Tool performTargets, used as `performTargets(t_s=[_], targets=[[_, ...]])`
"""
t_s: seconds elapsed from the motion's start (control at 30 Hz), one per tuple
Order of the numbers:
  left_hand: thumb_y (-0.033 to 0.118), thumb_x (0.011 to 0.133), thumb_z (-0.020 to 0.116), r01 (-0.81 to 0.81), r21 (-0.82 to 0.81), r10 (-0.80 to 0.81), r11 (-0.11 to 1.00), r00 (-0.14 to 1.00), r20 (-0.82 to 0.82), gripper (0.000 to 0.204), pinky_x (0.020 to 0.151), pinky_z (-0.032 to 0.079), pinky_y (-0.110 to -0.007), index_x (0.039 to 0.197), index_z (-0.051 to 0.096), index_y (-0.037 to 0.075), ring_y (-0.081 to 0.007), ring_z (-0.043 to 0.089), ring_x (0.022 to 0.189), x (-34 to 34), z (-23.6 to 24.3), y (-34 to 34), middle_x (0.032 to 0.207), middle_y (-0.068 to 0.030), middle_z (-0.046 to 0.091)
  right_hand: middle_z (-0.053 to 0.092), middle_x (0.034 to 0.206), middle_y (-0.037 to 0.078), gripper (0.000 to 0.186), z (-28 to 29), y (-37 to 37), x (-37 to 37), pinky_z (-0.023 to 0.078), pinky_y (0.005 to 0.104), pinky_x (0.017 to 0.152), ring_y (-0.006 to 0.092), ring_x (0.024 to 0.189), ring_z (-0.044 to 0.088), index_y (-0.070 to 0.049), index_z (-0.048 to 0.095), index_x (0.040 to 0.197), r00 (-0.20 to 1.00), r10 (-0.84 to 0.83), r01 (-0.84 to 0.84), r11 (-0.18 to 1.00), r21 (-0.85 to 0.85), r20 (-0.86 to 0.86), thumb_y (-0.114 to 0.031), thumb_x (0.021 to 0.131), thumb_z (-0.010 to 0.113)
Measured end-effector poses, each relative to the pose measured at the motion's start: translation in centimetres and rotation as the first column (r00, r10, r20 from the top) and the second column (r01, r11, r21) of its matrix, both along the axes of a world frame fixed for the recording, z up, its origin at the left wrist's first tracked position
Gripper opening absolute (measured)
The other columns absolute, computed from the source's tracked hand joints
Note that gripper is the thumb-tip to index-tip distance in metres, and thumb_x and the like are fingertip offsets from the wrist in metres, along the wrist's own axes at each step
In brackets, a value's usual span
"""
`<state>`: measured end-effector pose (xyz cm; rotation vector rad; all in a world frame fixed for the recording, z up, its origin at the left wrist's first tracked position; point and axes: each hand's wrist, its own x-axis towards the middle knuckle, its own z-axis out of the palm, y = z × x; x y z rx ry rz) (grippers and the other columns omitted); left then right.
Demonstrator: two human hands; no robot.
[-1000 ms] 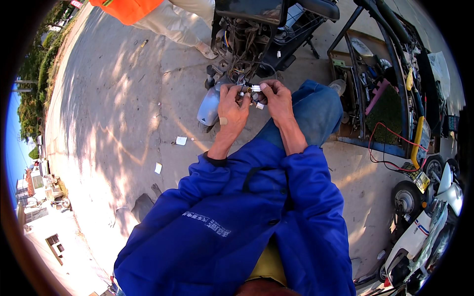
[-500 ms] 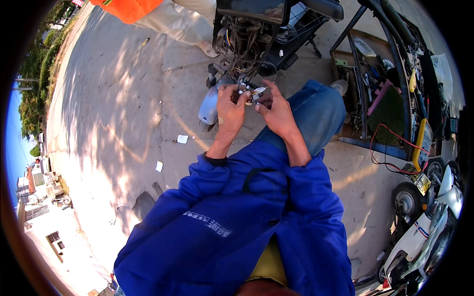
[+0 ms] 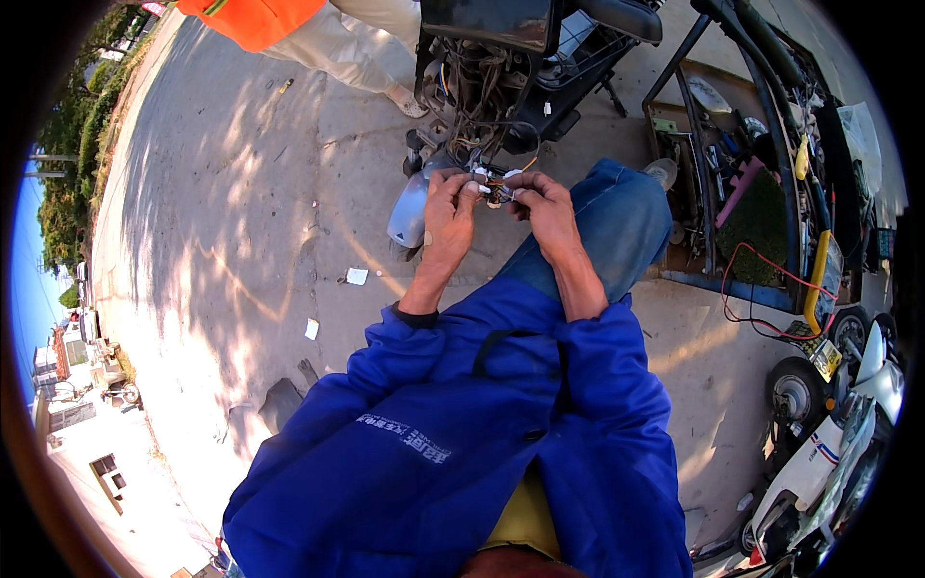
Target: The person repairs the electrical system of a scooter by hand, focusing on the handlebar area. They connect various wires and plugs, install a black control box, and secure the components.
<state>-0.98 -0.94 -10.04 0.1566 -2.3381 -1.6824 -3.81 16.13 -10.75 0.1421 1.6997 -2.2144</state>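
In front of me hangs a tangled wiring harness [image 3: 482, 82] from the opened front of a dark vehicle [image 3: 488, 21], with its loose ends reaching down to my fingers. My left hand [image 3: 448, 214] is closed in a pinch on a small white wire connector [image 3: 483, 188]. Just to the right, my right hand [image 3: 549, 214] pinches thin wires beside it, the fingertips only a little apart from the left ones. Fingers partly hide the wire ends. A silver-grey rounded part [image 3: 409, 209], perhaps a fender, sits left of my left hand.
At the top left stands a person in an orange top and pale trousers [image 3: 332, 53]. On the right, a metal-framed cart [image 3: 708, 183] holds tools, with a red cable [image 3: 729, 289] hanging from it. A white scooter [image 3: 805, 462] stands lower right. Paper scraps [image 3: 356, 276] lie on the pavement.
My right hand's raised fingers have folded down into a pinch on the wires. Both hands stay close together at nearly the same spot.
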Motion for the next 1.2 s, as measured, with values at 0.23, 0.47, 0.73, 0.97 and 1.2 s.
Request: performTargets(t_s=[0.23, 0.47, 0.73, 0.97, 1.2], targets=[[0.005, 0.092, 0.069, 0.022, -0.073, -0.024, 0.997, 0.999, -0.026, 0.015, 0.078, 0.054, -0.032, 0.105, 0.074, 0.001, -0.0195, 0.061, 0.091, 0.0, 1.1, -0.1, 0.11, -0.0093, 0.058, 0.066, 0.081, 0.007, 0.022, 0.1, -0.7, 0.1, 0.047, 0.0277, 0.062, 0.0113, 0.068, 0.06, 0.004, 0.07, 0.106, 1.0, 0.0, 0.003, 0.995, 0.1, -0.03, -0.003, 0.095, 0.052], [0.006, 0.088, 0.077, 0.068, -0.316, -0.086, 0.946, 0.995, -0.046, 0.024, 0.075, 0.054, -0.032, 0.11, 0.07, 0.001, -0.0203, 0.061, 0.092, 0.3, 2.2, 0.8, 0.114, -0.0108, 0.055, 0.068, 0.085, 0.011, 0.023, -0.3, -0.6, -0.2, 0.051, 0.0297, 0.069, 0.0157, 0.075, 0.064, 0.005, 0.07, 0.106, 0.992, -0.123, 0.123, 0.991, 0.058, 0.0, -0.002, 0.095, 0.051], [0.01, 0.089, 0.074, 0.069, -0.625, -0.223, 0.778, 0.96, -0.17, 0.038, 0.094, 0.051, -0.046, 0.123, 0.064, 0.0, -0.038, 0.055, 0.117, 0.0, 0.3, 0.9, 0.129, -0.0208, 0.052, 0.073, 0.102, 0.019, 0.021, -0.1, -1.6, -0.1, 0.054, 0.041, 0.086, 0.0305, 0.098, 0.07, 0.004, 0.069, 0.104, 0.984, -0.062, 0.103, 0.963, 0.248, -0.166, -0.001, 0.089, 0.055], [0.011, 0.088, 0.075, 0.062, -0.701, -0.251, 0.71, 0.953, -0.17, 0.045, 0.1, 0.046, -0.051, 0.128, 0.061, -0.001, -0.0418, 0.053, 0.123, -0.6, 0.6, 1.3, 0.134, -0.0221, 0.054, 0.073, 0.103, 0.019, 0.023, -0.2, -1.1, -0.4, 0.054, 0.0415, 0.087, 0.0311, 0.1, 0.07, 0.004, 0.068, 0.105, 0.973, -0.077, 0.128, 0.966, 0.227, -0.218, 0.002, 0.087, 0.055], [0.011, 0.087, 0.073, 0.035, -0.787, -0.28, 0.615, 0.943, -0.177, 0.05, 0.102, 0.044, -0.054, 0.134, 0.058, 0.001, -0.0444, 0.052, 0.123, 0.0, 0.6, 2.0, 0.14, -0.0231, 0.053, 0.072, 0.108, 0.02, 0.023, -0.4, -1.4, 0.0, 0.054, 0.0426, 0.092, 0.0337, 0.107, 0.069, 0.005, 0.067, 0.106, 0.982, -0.088, 0.131, 0.954, 0.271, -0.167, 0.003, 0.087, 0.055]])
